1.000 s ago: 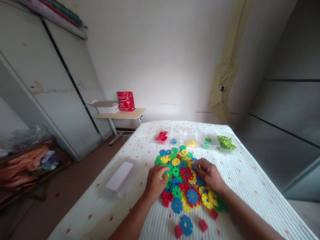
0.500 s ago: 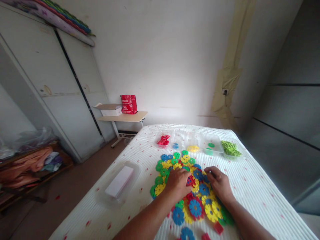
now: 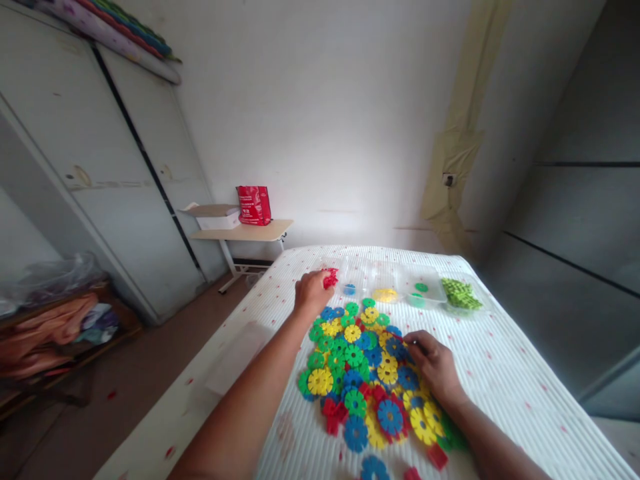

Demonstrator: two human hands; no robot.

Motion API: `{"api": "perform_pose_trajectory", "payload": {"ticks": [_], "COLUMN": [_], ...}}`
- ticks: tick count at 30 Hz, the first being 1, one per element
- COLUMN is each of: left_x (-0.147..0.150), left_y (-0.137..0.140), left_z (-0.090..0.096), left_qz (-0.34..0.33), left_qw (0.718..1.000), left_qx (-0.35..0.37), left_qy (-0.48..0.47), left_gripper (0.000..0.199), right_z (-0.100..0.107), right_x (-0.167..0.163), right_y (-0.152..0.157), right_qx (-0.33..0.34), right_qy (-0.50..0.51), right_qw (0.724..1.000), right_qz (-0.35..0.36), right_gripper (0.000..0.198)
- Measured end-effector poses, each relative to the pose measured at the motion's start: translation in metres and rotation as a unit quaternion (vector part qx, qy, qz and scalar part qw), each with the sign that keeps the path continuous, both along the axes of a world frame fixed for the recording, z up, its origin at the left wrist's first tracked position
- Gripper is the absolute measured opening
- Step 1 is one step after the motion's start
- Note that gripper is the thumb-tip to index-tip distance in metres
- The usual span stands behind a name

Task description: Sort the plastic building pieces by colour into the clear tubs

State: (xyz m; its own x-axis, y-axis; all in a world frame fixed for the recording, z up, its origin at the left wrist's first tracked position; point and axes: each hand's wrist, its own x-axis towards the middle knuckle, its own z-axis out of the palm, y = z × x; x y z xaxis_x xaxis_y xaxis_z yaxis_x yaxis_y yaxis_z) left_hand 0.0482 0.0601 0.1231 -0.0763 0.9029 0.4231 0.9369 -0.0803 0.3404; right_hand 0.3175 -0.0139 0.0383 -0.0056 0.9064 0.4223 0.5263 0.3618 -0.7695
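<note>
My left hand [image 3: 311, 292] reaches to the clear tub of red plastic pieces [image 3: 331, 277] at the far left, its fingers curled around red at the fingertips; the fingertips are partly hidden. My right hand [image 3: 431, 357] is closed in a pinch at the right edge of the pile, with a thin bit of a red piece [image 3: 397, 337] showing at its fingertips. Between my arms spreads a loose pile of flower-shaped plastic discs, among them a green disc [image 3: 353, 355], a yellow disc [image 3: 320, 381] and a blue disc [image 3: 390, 416]. Red interlocking pieces [image 3: 334, 415] lie among them.
Along the back stand clear tubs with a few blue discs [image 3: 349, 289], yellow discs [image 3: 385, 295], green discs [image 3: 417, 300] and many light green pieces [image 3: 460, 293]. A translucent lidded box [image 3: 240, 357] lies left, partly behind my left arm. A side table [image 3: 250, 231] holds a red bag [image 3: 254, 205].
My left hand has moved from the middle of the pile, away and left to the red pieces' tub, and the red lattice piece beside it has left the pile. My right hand has barely moved.
</note>
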Motion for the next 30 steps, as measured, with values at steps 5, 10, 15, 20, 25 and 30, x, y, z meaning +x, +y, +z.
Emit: {"api": "perform_pose_trajectory", "payload": {"ticks": [5, 10, 15, 20, 25, 30], "left_x": [-0.019, -0.019, -0.015, -0.013, -0.011, -0.002], "left_y": [0.048, 0.028, -0.005, -0.015, -0.016, -0.014], "left_z": [0.002, -0.024, -0.052, -0.077, -0.091, -0.093], "left_qz": [0.031, 0.039, 0.015, -0.043, -0.089, -0.110], "left_qw": [0.999, 0.999, 0.999, 0.995, 0.993, 0.987], "left_qx": [0.010, 0.007, -0.029, -0.084, -0.078, -0.112], "left_qy": [-0.012, -0.002, -0.024, -0.043, -0.031, -0.037], "left_gripper": [0.031, 0.027, 0.026, 0.026, 0.038, 0.038], "right_z": [0.002, 0.002, 0.001, 0.002, 0.003, 0.001], "right_x": [0.003, 0.005, 0.001, 0.001, 0.002, 0.003], "right_y": [-0.002, -0.002, -0.002, -0.004, -0.003, 0.000], "right_qx": [0.011, 0.013, 0.007, 0.015, 0.022, 0.013], "right_qy": [-0.028, -0.032, -0.016, -0.023, -0.027, -0.028], "right_qw": [1.000, 0.999, 1.000, 1.000, 0.999, 1.000], "right_qz": [0.000, -0.002, 0.003, -0.001, -0.005, -0.004], "right_gripper": [0.018, 0.017, 0.016, 0.016, 0.017, 0.017]}}
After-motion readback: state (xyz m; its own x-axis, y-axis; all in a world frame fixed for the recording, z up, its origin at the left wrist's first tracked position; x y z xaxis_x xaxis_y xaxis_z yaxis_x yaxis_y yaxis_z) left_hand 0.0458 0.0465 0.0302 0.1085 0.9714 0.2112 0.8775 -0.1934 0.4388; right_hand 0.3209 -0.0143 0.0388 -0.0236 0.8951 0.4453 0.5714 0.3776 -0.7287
